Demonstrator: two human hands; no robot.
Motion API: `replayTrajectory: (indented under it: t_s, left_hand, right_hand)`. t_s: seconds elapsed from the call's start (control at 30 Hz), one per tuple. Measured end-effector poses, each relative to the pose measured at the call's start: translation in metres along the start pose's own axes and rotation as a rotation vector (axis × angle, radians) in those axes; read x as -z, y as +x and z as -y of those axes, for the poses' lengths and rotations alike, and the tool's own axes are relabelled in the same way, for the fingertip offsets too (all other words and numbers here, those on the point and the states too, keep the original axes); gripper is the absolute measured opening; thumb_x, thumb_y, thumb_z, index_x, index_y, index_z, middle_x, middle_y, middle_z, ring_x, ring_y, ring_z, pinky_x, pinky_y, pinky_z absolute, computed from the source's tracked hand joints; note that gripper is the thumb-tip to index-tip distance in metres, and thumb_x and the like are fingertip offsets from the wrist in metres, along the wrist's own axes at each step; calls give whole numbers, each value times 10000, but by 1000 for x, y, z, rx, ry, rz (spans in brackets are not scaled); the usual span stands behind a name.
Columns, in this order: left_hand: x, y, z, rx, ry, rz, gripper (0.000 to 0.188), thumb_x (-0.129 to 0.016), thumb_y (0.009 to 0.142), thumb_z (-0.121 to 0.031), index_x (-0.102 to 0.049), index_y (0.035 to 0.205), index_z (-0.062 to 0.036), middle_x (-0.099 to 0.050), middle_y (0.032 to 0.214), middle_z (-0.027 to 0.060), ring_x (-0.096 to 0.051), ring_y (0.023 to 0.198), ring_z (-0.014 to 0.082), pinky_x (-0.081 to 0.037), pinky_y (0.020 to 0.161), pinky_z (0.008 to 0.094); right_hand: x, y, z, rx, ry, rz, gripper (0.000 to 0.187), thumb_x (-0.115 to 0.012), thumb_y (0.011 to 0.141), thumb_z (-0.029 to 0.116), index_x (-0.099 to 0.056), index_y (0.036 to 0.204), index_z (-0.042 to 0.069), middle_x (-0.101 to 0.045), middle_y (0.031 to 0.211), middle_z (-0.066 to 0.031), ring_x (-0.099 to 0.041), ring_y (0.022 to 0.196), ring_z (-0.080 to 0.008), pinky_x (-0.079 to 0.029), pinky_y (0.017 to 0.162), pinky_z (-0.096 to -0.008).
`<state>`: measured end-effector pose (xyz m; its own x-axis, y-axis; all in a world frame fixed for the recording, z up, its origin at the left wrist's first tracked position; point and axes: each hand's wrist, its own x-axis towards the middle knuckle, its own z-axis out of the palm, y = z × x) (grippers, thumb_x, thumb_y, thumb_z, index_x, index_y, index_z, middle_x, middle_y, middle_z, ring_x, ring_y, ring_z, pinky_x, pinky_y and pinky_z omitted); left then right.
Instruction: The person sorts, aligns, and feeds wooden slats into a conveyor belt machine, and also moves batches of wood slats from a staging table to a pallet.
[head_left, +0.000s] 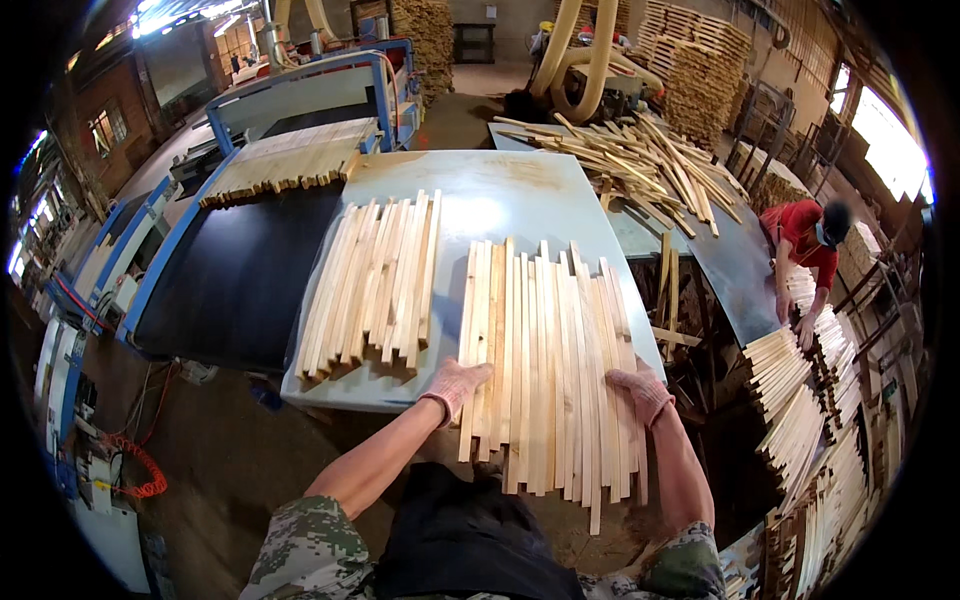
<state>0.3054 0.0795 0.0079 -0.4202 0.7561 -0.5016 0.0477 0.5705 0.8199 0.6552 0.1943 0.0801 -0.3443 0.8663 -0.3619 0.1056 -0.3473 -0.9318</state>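
Both my hands wear pale pink knit gloves. Between them lies a broad row of light wooden strips (550, 360), side by side with uneven ends that stick out over the near edge of the pale metal table (520, 185). My left hand (458, 388) presses on the row's left side. On the right side, my right hand (640, 390) grips the outer strips, so the row is squeezed from both sides. The fingertips of both hands are partly hidden. A second, smaller batch of wooden strips (370, 280) rests on the table to the left, apart from my hands.
Left of the table runs a black conveyor belt (235, 275) in a blue-framed machine (385, 100), with boards on its far part. A loose heap of strips (650, 165) covers another table at the far right. There a person in red (805, 240) handles stacked strips (790, 400).
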Motion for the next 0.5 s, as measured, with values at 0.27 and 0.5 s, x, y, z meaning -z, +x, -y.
replayTrajectory:
  t_s: [0.27,0.5]
  left_hand:
    - [27,104,-72,-144,611,-114,885,-637,933,-674,-571,1414,66,-712,1258,293,-718,1141,380,-551,1010,459]
    - [78,117,-200,-53,1042,-120,777,-564,946,-668,-693,1310,7,-715,1279,249,-675,1214,405,-512,1066,474]
  right_hand:
    - [2,143,29,-44,98,57,697,-806,878,68,-486,1491,-25,-716,1244,-178,-740,1008,-269,-642,884,-410]
    - [-27,224,45,-23,144,93,680,-788,893,71,-463,1482,-30,-711,1204,-156,-732,991,-235,-639,878,-384]
